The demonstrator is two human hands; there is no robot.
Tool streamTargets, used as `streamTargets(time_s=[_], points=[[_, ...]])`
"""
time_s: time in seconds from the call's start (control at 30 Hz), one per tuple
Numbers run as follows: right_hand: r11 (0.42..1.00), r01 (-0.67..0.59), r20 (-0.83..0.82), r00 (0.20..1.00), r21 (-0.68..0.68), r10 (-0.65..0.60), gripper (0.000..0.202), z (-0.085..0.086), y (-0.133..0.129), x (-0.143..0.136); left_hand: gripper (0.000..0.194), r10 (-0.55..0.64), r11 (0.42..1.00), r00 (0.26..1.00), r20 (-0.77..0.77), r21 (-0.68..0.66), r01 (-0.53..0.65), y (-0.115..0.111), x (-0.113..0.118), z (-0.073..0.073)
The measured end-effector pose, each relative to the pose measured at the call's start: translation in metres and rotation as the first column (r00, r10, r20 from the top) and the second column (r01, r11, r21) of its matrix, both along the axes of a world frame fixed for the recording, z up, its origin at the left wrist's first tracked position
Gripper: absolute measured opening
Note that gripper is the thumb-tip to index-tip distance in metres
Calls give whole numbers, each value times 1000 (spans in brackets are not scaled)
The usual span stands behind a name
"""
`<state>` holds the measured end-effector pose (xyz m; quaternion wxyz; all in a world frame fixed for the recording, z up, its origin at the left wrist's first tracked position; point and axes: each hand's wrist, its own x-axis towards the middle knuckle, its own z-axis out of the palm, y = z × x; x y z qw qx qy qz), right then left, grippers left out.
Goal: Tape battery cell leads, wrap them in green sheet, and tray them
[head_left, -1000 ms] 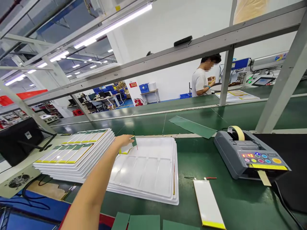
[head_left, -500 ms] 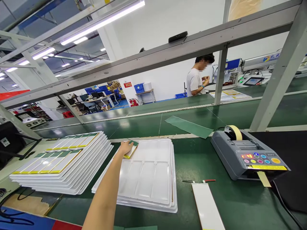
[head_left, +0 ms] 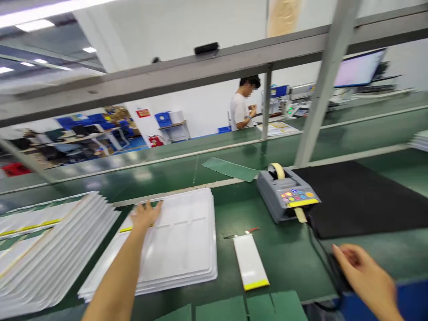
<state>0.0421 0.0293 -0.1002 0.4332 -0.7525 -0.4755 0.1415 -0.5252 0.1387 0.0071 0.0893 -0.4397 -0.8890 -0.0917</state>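
My left hand (head_left: 145, 215), fingers spread, lies over a cell with a green top and yellow edge (head_left: 126, 229) in the upper left of a white plastic tray (head_left: 180, 249). The hand hides most of that cell. The tray is the top one of a short stack. My right hand (head_left: 369, 278) is at the lower right, above the bench edge by a black cable; its fingers are curled with nothing visible in them. Between the hands, a white flat pouch battery (head_left: 250, 258) with a yellow end strip and red and black leads lies on the green bench.
A grey tape dispenser (head_left: 284, 191) stands behind the battery, a tape strip hanging from its front. Beside it lies a black mat (head_left: 364, 200). A taller stack of filled trays (head_left: 76, 249) is at left. Green sheets (head_left: 220, 310) lie in front. A co-worker (head_left: 239, 107) is across the bench.
The view has swung to the right. My left hand has brought the cell further left on the tray and spread its fingers. My right hand has come into view at lower right.
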Motion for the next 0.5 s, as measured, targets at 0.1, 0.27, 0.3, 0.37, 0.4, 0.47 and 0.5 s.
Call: streamTargets(time_s=[0.1, 0.27, 0.3, 0.37, 0.4, 0.47, 0.5], points=[[985, -113, -266, 953, 129, 144, 30, 14, 7, 8, 60, -191, 976, 979, -71, 88, 197, 4, 43, 16], [959, -265, -326, 902, 100, 283, 38, 47, 42, -4, 47, -624, 771, 777, -84, 100, 629, -37, 151, 12], [950, -299, -352, 883, 91, 311, 38, 49, 49, -9, 47, -723, 686, 690, -32, 92, 722, -53, 174, 7], [939, -331, -406, 849, 88, 337, 40, 48, 59, -20, 47, -780, 624, 615, 118, 57, 780, -84, 214, -5], [939, -329, -431, 837, 96, 338, 41, 45, 61, -25, 50, -766, 634, 621, 167, 32, 773, -98, 230, -11], [944, -305, -473, 818, 127, 328, 41, 38, 58, -32, 62, -668, 713, 706, 235, -68, 698, -116, 256, -23], [945, -291, -490, 809, 147, 325, 41, 34, 54, -34, 68, -606, 752, 752, 259, -122, 648, -121, 266, -29]])
